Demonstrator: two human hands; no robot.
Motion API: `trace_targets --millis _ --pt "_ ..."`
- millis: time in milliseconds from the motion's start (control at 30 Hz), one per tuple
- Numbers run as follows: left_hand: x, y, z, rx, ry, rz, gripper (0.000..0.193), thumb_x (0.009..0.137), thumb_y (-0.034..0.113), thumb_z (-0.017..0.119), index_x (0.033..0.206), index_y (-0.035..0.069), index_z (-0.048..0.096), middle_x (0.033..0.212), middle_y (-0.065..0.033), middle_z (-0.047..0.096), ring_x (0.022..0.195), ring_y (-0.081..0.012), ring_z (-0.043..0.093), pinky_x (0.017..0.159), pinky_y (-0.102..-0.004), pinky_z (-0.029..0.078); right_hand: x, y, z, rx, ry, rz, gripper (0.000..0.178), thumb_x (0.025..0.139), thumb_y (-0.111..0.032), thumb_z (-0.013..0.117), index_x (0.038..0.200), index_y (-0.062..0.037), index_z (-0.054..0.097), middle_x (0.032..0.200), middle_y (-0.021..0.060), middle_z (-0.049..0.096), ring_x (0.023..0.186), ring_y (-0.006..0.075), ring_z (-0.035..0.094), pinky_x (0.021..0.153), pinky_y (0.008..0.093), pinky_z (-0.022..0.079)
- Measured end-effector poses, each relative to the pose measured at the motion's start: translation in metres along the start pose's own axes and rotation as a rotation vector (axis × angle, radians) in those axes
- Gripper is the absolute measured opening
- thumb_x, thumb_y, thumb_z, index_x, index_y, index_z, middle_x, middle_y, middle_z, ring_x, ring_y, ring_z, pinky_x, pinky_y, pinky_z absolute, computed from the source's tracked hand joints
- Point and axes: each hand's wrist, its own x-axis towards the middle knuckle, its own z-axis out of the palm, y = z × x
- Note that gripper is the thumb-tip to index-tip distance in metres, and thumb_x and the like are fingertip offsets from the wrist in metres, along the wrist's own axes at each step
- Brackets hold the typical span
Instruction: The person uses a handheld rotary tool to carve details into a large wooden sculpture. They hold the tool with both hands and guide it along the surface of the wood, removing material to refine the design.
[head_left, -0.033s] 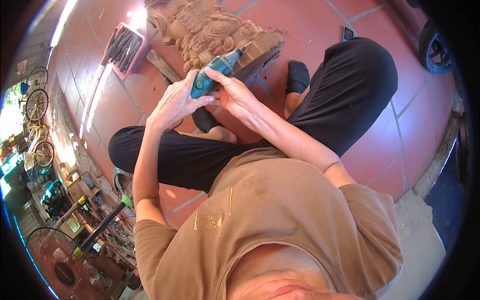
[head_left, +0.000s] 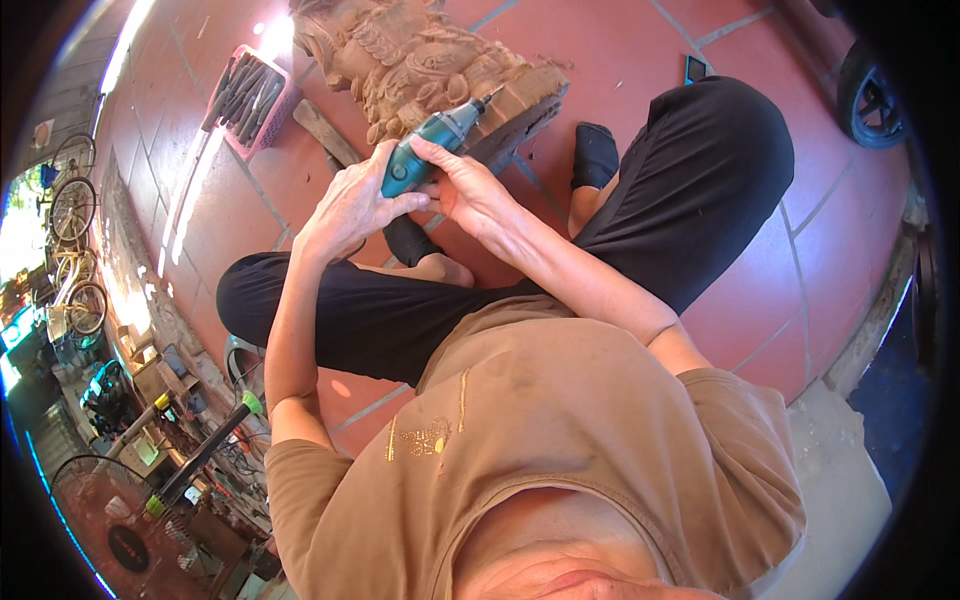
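A teal rotary tool (head_left: 432, 148) is held between my two hands, its thin bit pointing up and to the right. My left hand (head_left: 348, 203) is closed around the tool's left side and rear. My right hand (head_left: 466, 188) grips it from the right, the thumb lying along the top of the body and the other fingers partly hidden beneath. Just beyond stands a carved wooden block (head_left: 420, 62) with deep relief and a flat sawn end. In this view the bit overlaps that end; whether it touches the wood I cannot tell.
A pink basket (head_left: 284, 108) full of dark chisel-like tools (head_left: 245, 96) stands at the far left. Near it lies a wooden-handled tool (head_left: 326, 133). A small dark device (head_left: 695, 69) is beyond my right knee. A wheel (head_left: 868, 98) stands far right; a fan (head_left: 105, 525) and bicycles (head_left: 75, 212) are left.
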Motion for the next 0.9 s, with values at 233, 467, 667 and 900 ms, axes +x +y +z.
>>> trace_targets --millis 233,467,667,900 --pt "-0.002 -0.001 -0.006 0.057 0.017 0.007 0.074 0.083 0.04 0.08 0.14 0.007 0.044 0.108 -0.0264 0.069 0.105 -0.0465 0.066 0.087 -0.0495 0.052 0.005 -0.002 -0.001 -0.006 -0.089 -0.026 0.044 0.092 -0.031 0.076 0.124 -0.0065 0.059 0.115 0.0122 0.068 0.102 0.0269 0.07 0.087 0.0468 0.056" --pt "-0.014 0.01 -0.021 0.175 0.077 0.151 0.067 0.079 0.042 0.081 0.121 0.001 0.047 0.101 -0.0249 0.068 0.1 -0.0433 0.066 0.083 -0.0502 0.05 -0.017 -0.009 0.02 -0.04 -0.079 -0.083 0.041 0.094 -0.027 0.074 0.125 -0.0054 0.059 0.119 0.0141 0.067 0.109 0.0294 0.068 0.094 0.0505 0.055" --pt "-0.019 0.012 -0.023 0.121 0.089 0.224 0.07 0.078 0.04 0.082 0.125 0.002 0.047 0.105 -0.0242 0.068 0.103 -0.0426 0.065 0.086 -0.0499 0.05 -0.037 -0.017 0.029 -0.144 -0.02 -0.056 0.043 0.094 -0.032 0.074 0.125 -0.0066 0.06 0.123 0.0152 0.066 0.117 0.0302 0.063 0.098 0.0521 0.052" --pt "-0.02 0.003 0.002 0.053 0.155 0.195 0.073 0.078 0.029 0.08 0.138 0.007 0.045 0.112 -0.0233 0.067 0.108 -0.0431 0.064 0.09 -0.0512 0.049 -0.045 -0.033 0.027 -0.217 -0.036 0.072 0.043 0.095 -0.04 0.072 0.125 -0.0108 0.062 0.128 0.0115 0.066 0.12 0.0282 0.062 0.101 0.0503 0.05"
